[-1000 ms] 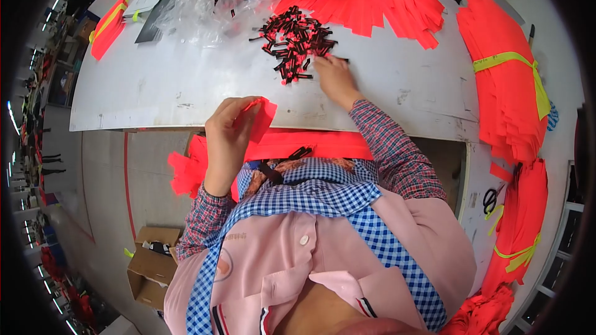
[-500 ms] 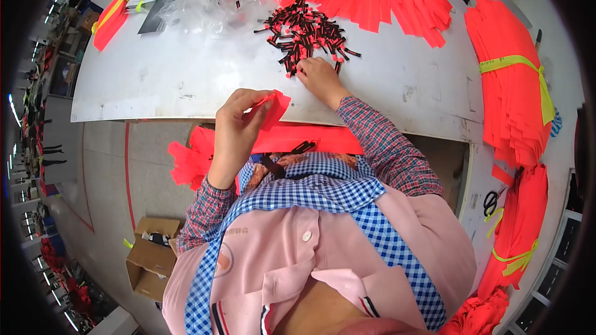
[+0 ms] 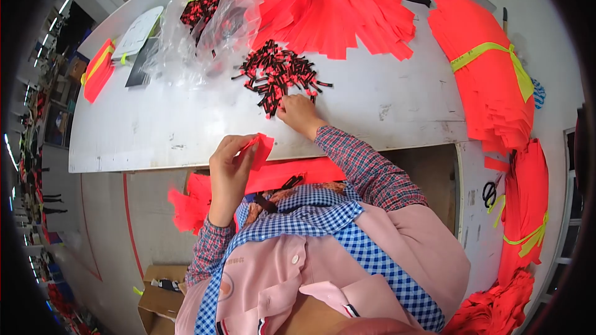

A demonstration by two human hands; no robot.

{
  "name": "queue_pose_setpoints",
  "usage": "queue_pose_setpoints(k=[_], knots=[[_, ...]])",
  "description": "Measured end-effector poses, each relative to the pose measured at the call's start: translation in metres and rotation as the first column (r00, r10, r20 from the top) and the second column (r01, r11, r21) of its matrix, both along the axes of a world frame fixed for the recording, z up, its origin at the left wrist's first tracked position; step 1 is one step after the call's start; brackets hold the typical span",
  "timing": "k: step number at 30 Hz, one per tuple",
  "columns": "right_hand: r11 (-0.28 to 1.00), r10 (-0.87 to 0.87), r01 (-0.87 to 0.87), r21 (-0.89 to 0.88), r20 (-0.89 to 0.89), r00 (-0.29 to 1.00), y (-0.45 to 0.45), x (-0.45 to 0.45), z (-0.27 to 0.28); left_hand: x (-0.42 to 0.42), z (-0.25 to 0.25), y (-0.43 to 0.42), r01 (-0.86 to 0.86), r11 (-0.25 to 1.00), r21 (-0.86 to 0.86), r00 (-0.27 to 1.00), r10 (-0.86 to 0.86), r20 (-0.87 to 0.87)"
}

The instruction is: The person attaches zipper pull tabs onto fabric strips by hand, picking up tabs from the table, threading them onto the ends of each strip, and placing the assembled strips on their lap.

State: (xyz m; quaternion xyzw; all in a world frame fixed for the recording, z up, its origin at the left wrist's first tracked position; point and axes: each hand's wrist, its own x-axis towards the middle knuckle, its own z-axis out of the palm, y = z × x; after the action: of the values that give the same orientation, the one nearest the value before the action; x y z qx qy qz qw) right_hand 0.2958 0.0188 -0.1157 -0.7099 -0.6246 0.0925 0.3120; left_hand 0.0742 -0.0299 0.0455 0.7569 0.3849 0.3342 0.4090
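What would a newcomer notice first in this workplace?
Probably the neon-red fabric strips, fanned at the far side of the white table. Then the heap of black-and-red tabs before them, with the right hand at its edge; the left hand, by the front edge, pinches a red fabric piece.

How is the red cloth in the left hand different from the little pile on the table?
The red cloth is plain red; the pile is black mixed with red. The cloth is held in the left hand; the pile lies on the table. Each piece in the pile is smaller than the cloth. Both show bright red.
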Motion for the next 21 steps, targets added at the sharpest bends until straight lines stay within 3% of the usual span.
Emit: queue_pose_setpoints(k=[3, 4, 5, 6, 7, 11, 15, 19, 21], knots=[[0.999, -0.039, 0.023, -0.036, -0.537, 0.842, -0.002, 0.012, 0.006, -0.004, -0.001, 0.002, -0.012, 0.999, 0.029, 0.999, 0.011, 0.040], [0.999, -0.016, -0.025, -0.036, -0.830, 0.557, -0.004, 0.017, 0.011, -0.005, -0.001, 0.002, -0.019, 0.999, 0.028, 0.998, 0.017, 0.058], [0.997, -0.007, -0.071, -0.020, -0.984, 0.176, -0.007, 0.023, 0.016, -0.005, -0.001, 0.003, -0.024, 0.999, 0.023, 0.998, 0.022, 0.058], [0.994, -0.015, -0.107, 0.010, -0.972, -0.234, -0.011, 0.027, 0.020, -0.004, -0.001, 0.003, -0.022, 1.000, 0.014, 0.997, 0.021, 0.069], [0.990, 0.041, -0.111, 0.089, -0.925, -0.378, -0.017, 0.028, 0.026, -0.003, -0.001, 0.004, -0.021, 1.000, 0.002, 0.997, 0.020, 0.079], [0.967, 0.085, -0.117, 0.225, -0.724, -0.684, -0.043, 0.010, 0.075, 0.006, 0.004, 0.005, 0.000, 1.000, 0.021, 0.997, -0.001, 0.073], [0.938, 0.193, -0.116, 0.326, -0.772, -0.605, -0.065, -0.015, 0.115, 0.014, 0.010, 0.003, -0.004, 0.997, 0.076, 0.994, -0.004, 0.108], [0.868, 0.469, -0.103, 0.486, -0.870, -0.152, -0.076, -0.033, 0.140, 0.015, 0.018, -0.002, -0.022, 0.996, 0.083, 0.989, 0.010, 0.149], [0.880, 0.472, -0.129, 0.457, -0.872, 0.131, -0.083, -0.037, 0.144, 0.015, 0.021, -0.004, -0.024, 0.997, 0.066, 0.988, 0.014, 0.151]])
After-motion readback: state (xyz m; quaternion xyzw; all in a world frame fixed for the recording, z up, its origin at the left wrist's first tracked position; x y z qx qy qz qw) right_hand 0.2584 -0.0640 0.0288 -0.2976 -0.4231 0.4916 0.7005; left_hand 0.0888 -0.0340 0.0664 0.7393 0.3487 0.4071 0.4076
